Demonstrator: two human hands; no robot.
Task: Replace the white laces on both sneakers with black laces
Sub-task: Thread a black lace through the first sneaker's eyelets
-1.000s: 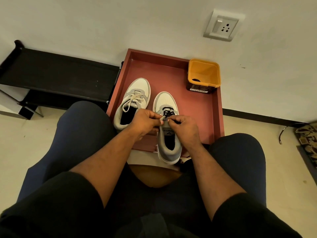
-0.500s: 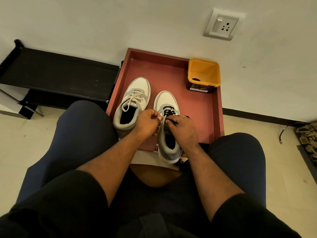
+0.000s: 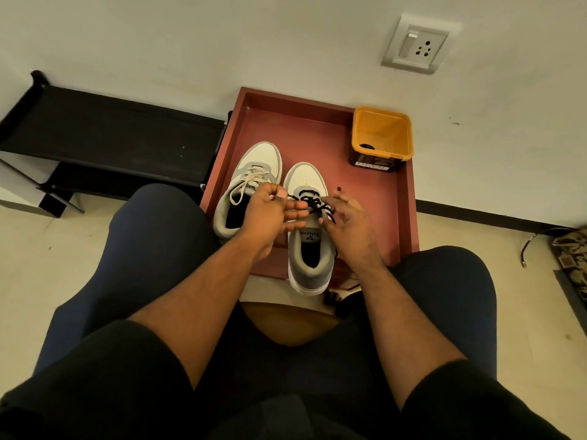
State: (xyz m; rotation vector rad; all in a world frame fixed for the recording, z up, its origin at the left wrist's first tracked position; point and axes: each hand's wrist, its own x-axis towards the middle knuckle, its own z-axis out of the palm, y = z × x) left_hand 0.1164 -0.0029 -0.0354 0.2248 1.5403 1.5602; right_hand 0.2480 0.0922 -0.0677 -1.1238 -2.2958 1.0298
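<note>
Two grey-and-white sneakers stand side by side on a red-brown tray (image 3: 374,217). The left sneaker (image 3: 263,160) carries white laces (image 3: 244,185). The right sneaker (image 3: 309,252) has a black lace (image 3: 313,200) threaded through its lower eyelets, and its tongue shows a logo. My left hand (image 3: 270,214) hovers between the two shoes, thumb and fingers pinched on one end of the black lace. My right hand (image 3: 349,223) sits at the right shoe's right side, gripping the other end, whose tip sticks out above the fingers.
A yellow tub (image 3: 382,134) with something dark coiled inside stands in the tray's far right corner. A black shoe rack (image 3: 111,141) lies to the left against the wall. A cable (image 3: 527,246) and a patterned rug (image 3: 571,258) are at the right. My knees flank the tray.
Both hands have moved apart and slightly forward from the shoe's middle, drawing the black lace ends outward. The tongue with its logo is now uncovered.
</note>
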